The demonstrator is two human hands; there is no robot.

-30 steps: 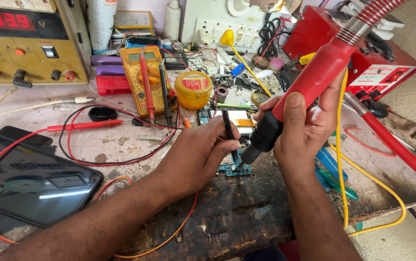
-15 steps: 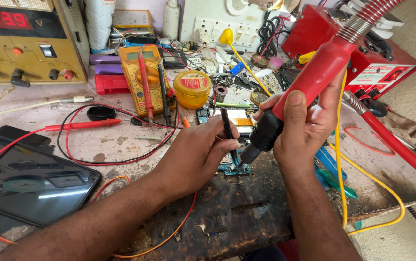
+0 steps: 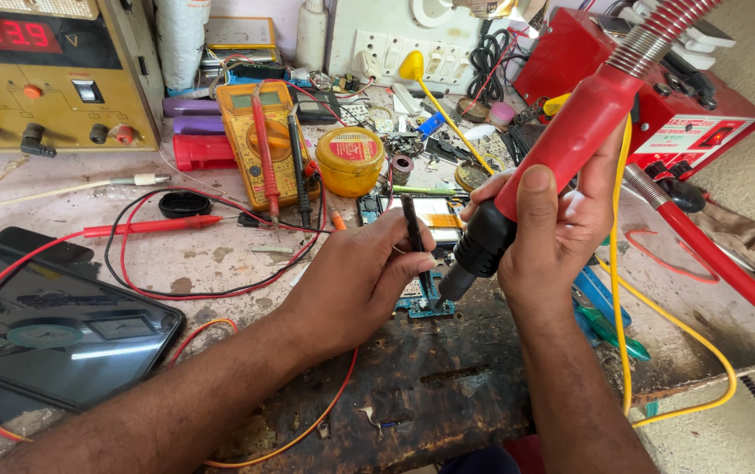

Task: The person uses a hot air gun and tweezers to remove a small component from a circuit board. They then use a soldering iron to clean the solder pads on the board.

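Note:
My right hand (image 3: 553,233) grips a red hot-air gun (image 3: 562,149) with a black nozzle, tilted down toward a small blue circuit board (image 3: 421,298) on the workbench. My left hand (image 3: 360,276) pinches black tweezers (image 3: 413,233), whose tips reach down onto the same board just left of the nozzle. The hand covers most of the board. A coiled metal hose runs from the gun's top end up out of view.
A dark phone (image 3: 53,329) lies at the left with red probe leads (image 3: 145,228) over it. A yellow multimeter (image 3: 263,145), a yellow round tin (image 3: 349,160), a power supply (image 3: 35,75) and a red station box (image 3: 658,96) stand behind. Yellow cable (image 3: 623,290) hangs right.
Both hands stay at the board; the hot-air gun and tweezers have barely shifted.

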